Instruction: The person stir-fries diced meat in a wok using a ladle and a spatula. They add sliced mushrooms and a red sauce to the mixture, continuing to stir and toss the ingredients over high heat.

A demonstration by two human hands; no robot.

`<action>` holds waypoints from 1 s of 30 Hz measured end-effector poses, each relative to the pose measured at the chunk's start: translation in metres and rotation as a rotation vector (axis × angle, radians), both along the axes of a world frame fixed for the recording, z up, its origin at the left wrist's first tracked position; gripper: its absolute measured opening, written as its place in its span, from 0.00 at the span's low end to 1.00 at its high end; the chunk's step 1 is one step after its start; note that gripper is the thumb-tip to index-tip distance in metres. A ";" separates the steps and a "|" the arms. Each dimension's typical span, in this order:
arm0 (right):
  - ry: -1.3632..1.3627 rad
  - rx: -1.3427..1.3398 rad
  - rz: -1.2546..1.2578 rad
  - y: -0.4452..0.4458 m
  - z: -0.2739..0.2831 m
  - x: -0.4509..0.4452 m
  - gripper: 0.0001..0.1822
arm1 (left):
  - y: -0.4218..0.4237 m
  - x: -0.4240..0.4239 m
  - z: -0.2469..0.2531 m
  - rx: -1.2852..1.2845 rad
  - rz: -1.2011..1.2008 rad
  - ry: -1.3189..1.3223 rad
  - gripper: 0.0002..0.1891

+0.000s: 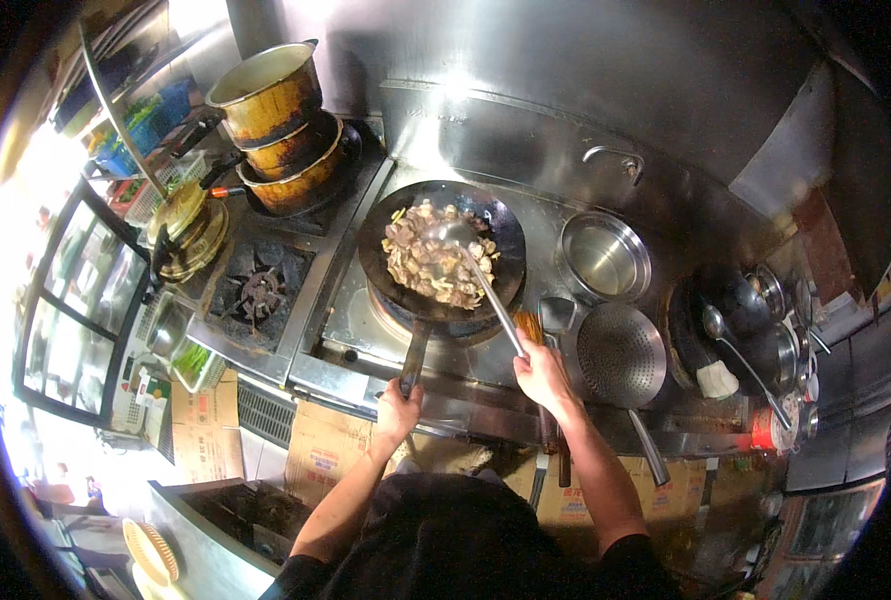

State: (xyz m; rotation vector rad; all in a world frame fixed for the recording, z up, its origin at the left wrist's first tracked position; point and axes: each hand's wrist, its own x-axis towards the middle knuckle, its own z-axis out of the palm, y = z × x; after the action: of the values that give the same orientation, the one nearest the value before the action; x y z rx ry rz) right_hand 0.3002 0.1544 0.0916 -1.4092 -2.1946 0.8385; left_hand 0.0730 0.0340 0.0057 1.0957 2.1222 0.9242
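My left hand (399,412) grips the long handle of a dark wok (507,225) that sits over the burner of a steel range. Chopped meat pieces (434,259) with pale slices among them fill the middle of the wok. In my right hand (541,373) is the shaft of a metal ladle (490,289). The ladle's bowl rests down among the meat, near the far side of the heap. Just past my right hand lie a bristle brush (528,324) and a wok spatula (557,315), their handles pointing towards me.
A steel basin of liquid (605,255) and a perforated strainer (621,354) stand to the right. Beyond them is a dark wok with a second ladle (745,364). At left are stacked stained pots (269,97) and an unlit burner (256,295). A faucet (618,157) juts from the back.
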 end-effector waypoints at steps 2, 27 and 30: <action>0.030 0.061 -0.019 0.005 0.005 -0.010 0.30 | 0.003 -0.001 -0.005 0.007 0.030 -0.024 0.20; 0.250 0.133 -0.062 0.031 -0.041 -0.009 0.29 | 0.003 0.010 -0.004 -0.033 0.076 -0.035 0.20; -0.054 0.035 -0.160 0.039 -0.027 -0.031 0.29 | 0.002 0.009 0.003 -0.043 0.065 -0.061 0.20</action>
State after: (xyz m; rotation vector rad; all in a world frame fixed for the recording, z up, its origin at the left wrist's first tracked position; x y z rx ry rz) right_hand 0.2693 0.1930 0.0648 -1.5824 -2.0915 0.7107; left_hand 0.0822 0.0364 0.0087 0.9709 2.1287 0.9261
